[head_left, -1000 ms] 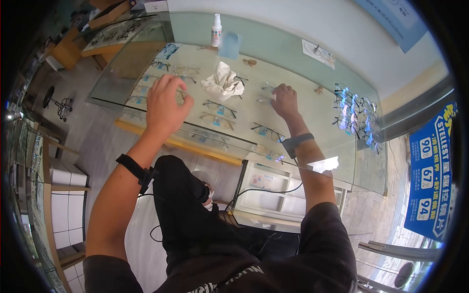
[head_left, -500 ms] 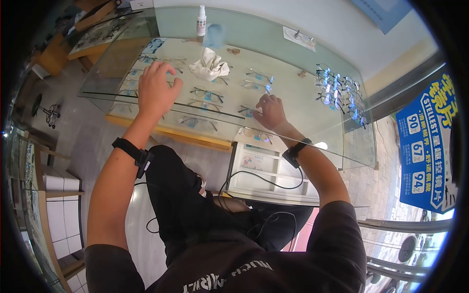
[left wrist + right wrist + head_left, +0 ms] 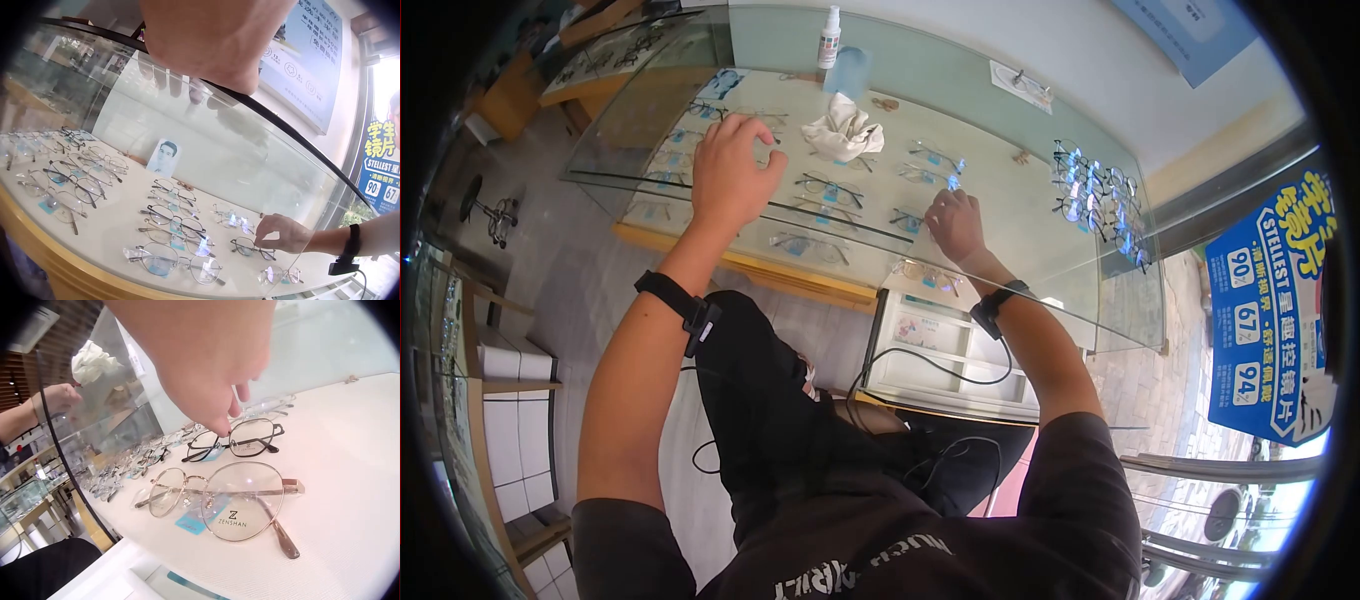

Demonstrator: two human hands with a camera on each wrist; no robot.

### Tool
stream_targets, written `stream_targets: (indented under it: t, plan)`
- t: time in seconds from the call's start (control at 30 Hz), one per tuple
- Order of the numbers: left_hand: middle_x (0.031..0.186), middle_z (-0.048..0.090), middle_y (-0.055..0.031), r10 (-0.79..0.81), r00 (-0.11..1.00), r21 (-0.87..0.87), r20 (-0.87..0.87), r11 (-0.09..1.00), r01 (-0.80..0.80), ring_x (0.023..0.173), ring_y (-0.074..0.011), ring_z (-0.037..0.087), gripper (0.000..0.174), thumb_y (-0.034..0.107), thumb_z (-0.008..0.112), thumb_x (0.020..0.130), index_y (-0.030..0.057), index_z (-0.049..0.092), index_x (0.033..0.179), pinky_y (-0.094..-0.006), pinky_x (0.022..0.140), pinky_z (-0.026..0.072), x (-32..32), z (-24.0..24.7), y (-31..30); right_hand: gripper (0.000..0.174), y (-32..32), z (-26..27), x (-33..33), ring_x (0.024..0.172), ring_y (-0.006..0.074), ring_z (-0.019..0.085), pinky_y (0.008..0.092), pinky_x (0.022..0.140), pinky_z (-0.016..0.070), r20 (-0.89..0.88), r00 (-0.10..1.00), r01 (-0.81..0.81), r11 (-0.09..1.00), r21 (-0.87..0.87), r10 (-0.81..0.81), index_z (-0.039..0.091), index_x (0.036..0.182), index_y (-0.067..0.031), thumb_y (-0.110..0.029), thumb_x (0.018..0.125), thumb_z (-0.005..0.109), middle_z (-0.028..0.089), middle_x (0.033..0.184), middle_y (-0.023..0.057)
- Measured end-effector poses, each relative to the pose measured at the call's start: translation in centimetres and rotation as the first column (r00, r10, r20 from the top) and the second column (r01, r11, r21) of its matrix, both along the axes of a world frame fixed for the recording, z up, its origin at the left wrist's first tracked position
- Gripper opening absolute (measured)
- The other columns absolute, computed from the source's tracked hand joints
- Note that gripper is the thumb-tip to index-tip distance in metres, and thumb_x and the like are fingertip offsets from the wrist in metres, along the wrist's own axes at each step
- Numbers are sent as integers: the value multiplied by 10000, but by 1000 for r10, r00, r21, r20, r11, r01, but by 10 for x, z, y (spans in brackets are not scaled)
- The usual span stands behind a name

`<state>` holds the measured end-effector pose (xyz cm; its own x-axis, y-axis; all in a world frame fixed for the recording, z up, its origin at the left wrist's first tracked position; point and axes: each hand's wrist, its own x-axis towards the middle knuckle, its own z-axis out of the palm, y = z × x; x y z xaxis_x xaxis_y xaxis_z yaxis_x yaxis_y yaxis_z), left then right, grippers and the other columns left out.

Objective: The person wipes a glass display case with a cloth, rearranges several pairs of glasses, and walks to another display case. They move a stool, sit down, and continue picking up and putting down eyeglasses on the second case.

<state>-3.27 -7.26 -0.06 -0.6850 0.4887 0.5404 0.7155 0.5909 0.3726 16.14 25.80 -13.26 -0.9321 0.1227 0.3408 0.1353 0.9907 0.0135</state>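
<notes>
My right hand [image 3: 956, 228] is inside the glass case, at a pair of dark-framed glasses [image 3: 908, 220] on the pale shelf. In the right wrist view, its thumb and fingers [image 3: 222, 425] pinch that pair [image 3: 250, 439] at the bridge; the temples lie folded behind. The left wrist view shows the right hand [image 3: 284, 234] bent over the same glasses [image 3: 245, 247]. My left hand [image 3: 735, 172] is over the case's glass top with fingers loosely bent, a gap between thumb and fingers, and nothing held. Thin gold-framed glasses [image 3: 244, 534] lie in front of the dark pair.
A crumpled white cloth [image 3: 842, 130] and a spray bottle [image 3: 829, 45] are on the glass top [image 3: 920, 78]. Several other glasses [image 3: 830, 188] stand in rows. Below is a white compartmented drawer [image 3: 945, 350] with a black cable [image 3: 900, 350] across it.
My right hand has come down and nearer the front, from the upper glasses to the dark pair, and its fingers have closed there. My left hand stays bent over the glass top.
</notes>
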Motion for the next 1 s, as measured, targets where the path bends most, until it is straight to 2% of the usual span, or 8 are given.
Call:
stream_targets:
  t: [0.17,0.27,0.33,0.37,0.43,0.53,0.77,1.0]
  plan:
    - [1141,656,-73,0,1000,-9,5,1000,0,1185,-332,597,196,204,734,874,108,659,1027,-461,1022,472,-1,1,0,93,0,0,-3,1045,265,624,451,953,466,-26,1000,16,1000,-7,-17,772,823,-136,-204,876,737,686,1026,38]
    - [1148,658,-71,-10,1000,-17,12,1000,10,1190,-333,599,197,206,731,876,106,657,1028,-465,1026,473,-1,0,-1,114,-11,17,13,1051,266,628,449,952,464,-61,998,-10,994,-112,3,766,817,-123,-213,882,741,691,1013,46]
    - [1159,663,-71,-5,999,-18,38,1000,6,1193,-334,603,199,204,733,875,104,656,1029,-468,1029,474,0,2,0,138,-13,27,27,1063,269,628,447,965,458,174,984,-7,981,-193,41,769,836,-113,-247,869,758,696,987,52]
    - [1159,663,-71,-7,999,-20,43,1000,8,1193,-334,603,199,204,733,875,104,656,1029,-468,1029,474,0,2,0,138,-15,31,36,1063,269,628,447,965,458,180,983,-4,981,-195,40,769,836,-113,-247,869,758,696,987,52]
    - [1167,669,-68,-10,1000,-13,17,1000,10,1200,-331,605,199,199,736,874,103,655,1028,-467,1029,477,0,1,-1,162,-19,39,52,1070,279,630,442,990,451,274,949,-102,974,-204,157,770,841,-118,-280,843,772,700,964,62]
    - [1166,673,-69,-9,1000,-14,18,1000,9,1198,-333,608,201,200,740,874,102,654,1027,-466,1024,482,-2,-1,0,199,-21,49,65,1081,282,631,443,1018,445,331,928,-100,970,-223,172,766,832,-121,-319,824,780,701,964,68]
    - [1163,674,-66,-2,1000,-29,29,1000,2,1194,-334,613,201,206,746,879,104,655,1027,-460,1006,493,-2,1,0,147,-23,32,62,1081,270,626,448,1029,436,316,934,-93,969,-231,165,758,829,-132,-279,834,759,683,948,57]
    - [1168,675,-68,-1,1000,-25,24,1000,2,1195,-338,612,199,202,745,879,101,658,1028,-467,1002,497,-1,0,1,116,-33,31,48,1076,262,627,446,983,458,331,931,-120,986,-117,152,745,808,-131,-202,883,692,674,978,51]
